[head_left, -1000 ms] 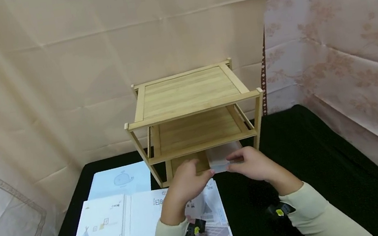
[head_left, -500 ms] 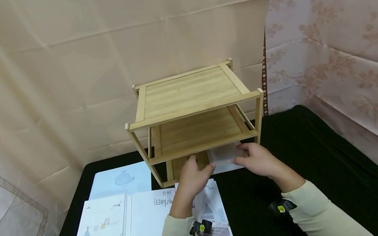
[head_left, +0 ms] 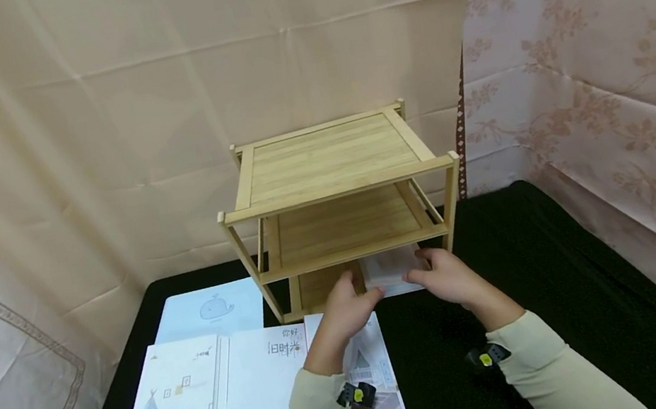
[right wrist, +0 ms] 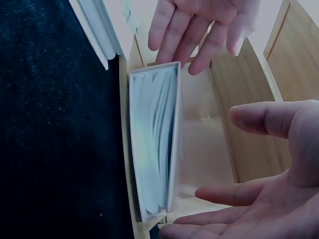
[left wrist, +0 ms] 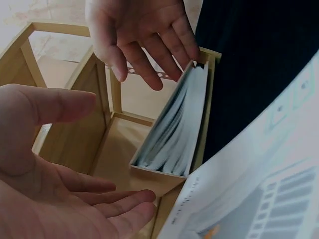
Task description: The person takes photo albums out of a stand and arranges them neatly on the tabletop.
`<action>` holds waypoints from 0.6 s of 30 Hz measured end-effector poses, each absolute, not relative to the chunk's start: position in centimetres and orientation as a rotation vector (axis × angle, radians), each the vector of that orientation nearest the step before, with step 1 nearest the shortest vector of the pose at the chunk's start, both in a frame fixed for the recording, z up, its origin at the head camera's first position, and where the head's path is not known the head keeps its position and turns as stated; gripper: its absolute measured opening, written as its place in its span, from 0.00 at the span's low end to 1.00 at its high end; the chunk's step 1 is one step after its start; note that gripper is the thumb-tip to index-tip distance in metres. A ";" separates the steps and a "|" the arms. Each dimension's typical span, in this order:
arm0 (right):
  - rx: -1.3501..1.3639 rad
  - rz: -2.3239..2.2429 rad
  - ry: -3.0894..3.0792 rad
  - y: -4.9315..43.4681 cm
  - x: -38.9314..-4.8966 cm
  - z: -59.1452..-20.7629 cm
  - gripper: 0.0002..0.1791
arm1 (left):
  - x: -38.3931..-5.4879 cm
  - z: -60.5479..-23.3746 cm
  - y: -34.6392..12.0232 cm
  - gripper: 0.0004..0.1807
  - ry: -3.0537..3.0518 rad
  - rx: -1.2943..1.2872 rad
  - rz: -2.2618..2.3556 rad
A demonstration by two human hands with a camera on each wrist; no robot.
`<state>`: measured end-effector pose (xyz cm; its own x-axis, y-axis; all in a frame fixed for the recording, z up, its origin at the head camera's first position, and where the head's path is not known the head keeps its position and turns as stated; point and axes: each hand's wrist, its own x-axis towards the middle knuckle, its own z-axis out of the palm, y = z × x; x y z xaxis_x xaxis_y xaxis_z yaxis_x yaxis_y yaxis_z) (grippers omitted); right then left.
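A white photo album (head_left: 388, 270) with a hard cover and sleeved pages lies at the right part of the bottom shelf of a wooden rack (head_left: 328, 161). My left hand (head_left: 346, 310) is beside its left end, fingers extended and thumb apart. In the left wrist view, the fingertips come close below the album's (left wrist: 174, 124) near corner. At the other end is my right hand (head_left: 452, 279), its thumb near the front edge and its fingers reaching under the middle shelf. The right wrist view shows the album (right wrist: 154, 139) page edges facing out between both spread hands.
Left of the rack lie several books or albums: a blue one with a whale (head_left: 206, 309), a white one with a tent picture (head_left: 169, 401), a white one with lettering (head_left: 261, 394) and one partly behind my left sleeve (head_left: 378, 361). Black cloth (head_left: 547, 284) covers the table; curtains hang behind.
Both hands have shifted slightly right. The right fingers, earlier across the album's front, now sit at its right end. The album stays in nearly the same place on the shelf.
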<state>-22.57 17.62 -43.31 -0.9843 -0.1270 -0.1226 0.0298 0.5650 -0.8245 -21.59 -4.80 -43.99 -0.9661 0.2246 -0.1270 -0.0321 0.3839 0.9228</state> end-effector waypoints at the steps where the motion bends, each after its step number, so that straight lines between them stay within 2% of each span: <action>1: -0.080 -1.391 2.625 17.6 -22.6 -43.4 0.40 | -21.6 -44.0 -4.8 0.47 2.402 0.169 1.616; 10: -0.053 -1.381 2.606 17.5 -22.8 -44.1 0.42 | -21.8 -44.5 -4.7 0.48 2.394 0.172 1.592; 18: -0.039 -1.361 2.618 17.3 -22.8 -44.3 0.42 | -21.9 -44.6 -4.6 0.41 2.397 0.316 1.588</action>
<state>-22.77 17.28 -44.30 -0.9815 -0.1107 -0.1560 0.0641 0.5781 -0.8134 -21.90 -4.62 -44.65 -0.9457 0.3135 -0.0861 0.0429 0.3829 0.9228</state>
